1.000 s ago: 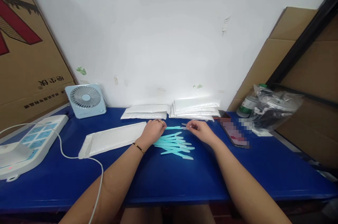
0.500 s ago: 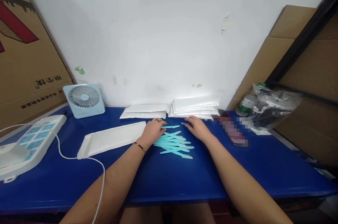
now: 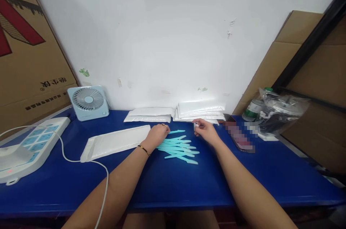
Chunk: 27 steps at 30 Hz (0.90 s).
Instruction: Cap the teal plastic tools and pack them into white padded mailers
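Pinched in my left hand is a turquoise eyebrow razor, its end pointing right. Just below it a loose pile of several turquoise eyebrow razors lies criss-crossed on the blue table. My right hand, to the right of the pile, has its fingers closed on a small whitish, see-through piece; its exact kind is too small to make out. A white padded mailer lies flat to the left of my left hand.
White mailers are stacked against the wall, with more mailers beside them. A light blue fan and a power strip with a white cable stand left. A phone, a bottle and a plastic bag are right.
My right hand has moved slightly right, and its fingers have curled in around the small whitish piece. My left hand stays almost in place with the eyebrow razor. The view has shifted slightly.
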Motion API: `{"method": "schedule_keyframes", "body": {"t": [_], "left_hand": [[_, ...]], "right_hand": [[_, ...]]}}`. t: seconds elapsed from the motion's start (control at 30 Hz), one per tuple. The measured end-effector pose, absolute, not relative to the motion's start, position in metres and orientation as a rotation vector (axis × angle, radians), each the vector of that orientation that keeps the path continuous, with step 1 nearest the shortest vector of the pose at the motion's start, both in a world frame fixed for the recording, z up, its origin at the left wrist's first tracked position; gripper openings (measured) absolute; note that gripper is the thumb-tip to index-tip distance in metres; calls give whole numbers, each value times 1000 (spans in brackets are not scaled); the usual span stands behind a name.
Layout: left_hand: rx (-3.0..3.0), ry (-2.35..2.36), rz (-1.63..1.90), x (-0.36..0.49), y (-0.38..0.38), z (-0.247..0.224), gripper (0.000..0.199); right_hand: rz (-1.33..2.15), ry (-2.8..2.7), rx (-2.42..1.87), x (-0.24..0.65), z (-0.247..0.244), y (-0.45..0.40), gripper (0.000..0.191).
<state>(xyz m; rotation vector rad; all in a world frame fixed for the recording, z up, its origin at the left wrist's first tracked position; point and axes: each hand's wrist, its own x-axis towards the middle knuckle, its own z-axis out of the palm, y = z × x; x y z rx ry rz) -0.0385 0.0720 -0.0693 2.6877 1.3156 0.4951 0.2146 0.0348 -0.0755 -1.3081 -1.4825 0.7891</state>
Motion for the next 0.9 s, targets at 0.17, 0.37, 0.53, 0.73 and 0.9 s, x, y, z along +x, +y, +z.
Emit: {"method": "schedule_keyframes", "body": {"t": [0.17, 0.37, 0.53, 0.73, 0.9], "left_hand": [[2512, 1248, 651, -41, 70, -66, 24], [2485, 1197, 697, -39, 70, -66, 23], [2484, 1181, 709, -38, 69, -66, 23], [2474, 1153, 728, -38, 67, -64, 22], [2447, 1136, 745, -36, 66, -64, 22]], "right_hand": [[994, -1278, -1075, 209, -70, 30, 26], [1001, -1290, -1056, 197, -70, 30, 27], [1052, -1324, -1045, 196, -70, 29, 27], [1075, -1329, -1059, 202, -69, 27, 26], [1084, -1336, -1058, 200, -68, 25, 27]]}}
